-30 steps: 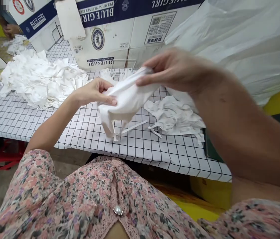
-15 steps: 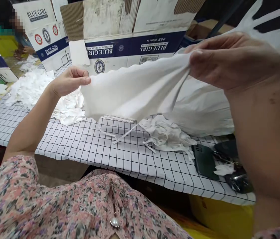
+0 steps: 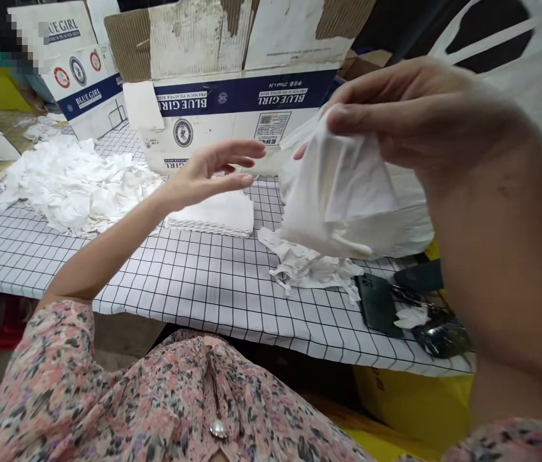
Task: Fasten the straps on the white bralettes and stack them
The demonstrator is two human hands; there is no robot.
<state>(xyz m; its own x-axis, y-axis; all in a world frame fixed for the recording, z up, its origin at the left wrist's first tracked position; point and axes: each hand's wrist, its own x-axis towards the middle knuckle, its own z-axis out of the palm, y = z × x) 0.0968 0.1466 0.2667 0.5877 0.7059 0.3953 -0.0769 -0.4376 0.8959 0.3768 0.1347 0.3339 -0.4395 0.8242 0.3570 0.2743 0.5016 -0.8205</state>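
My right hand (image 3: 396,115) pinches a thin white cloth piece (image 3: 333,199) between thumb and fingers. The cloth hangs down in folds, and a thin white strap shows at its lower edge. My left hand (image 3: 217,170) is empty, thumb and fingers apart, over a neat stack of flat white pieces (image 3: 217,215) on the table. Below the hanging cloth lies a small crumpled heap of white cloth pieces (image 3: 312,266) with thin straps. A larger loose pile of white pieces (image 3: 68,179) spreads out left of my left hand.
Upright white and blue cartons (image 3: 246,90) stand along the back of the checked tablecloth (image 3: 194,276). To the right are a white plastic bag (image 3: 410,218), a dark green phone (image 3: 379,305) and a black shiny item (image 3: 441,333). Part of another person (image 3: 34,99) shows at far left.
My left hand has let go of the cloth and moved right. The cloth, stretched between both hands before, now hangs folded from my right hand. The stack behind it has come into view.
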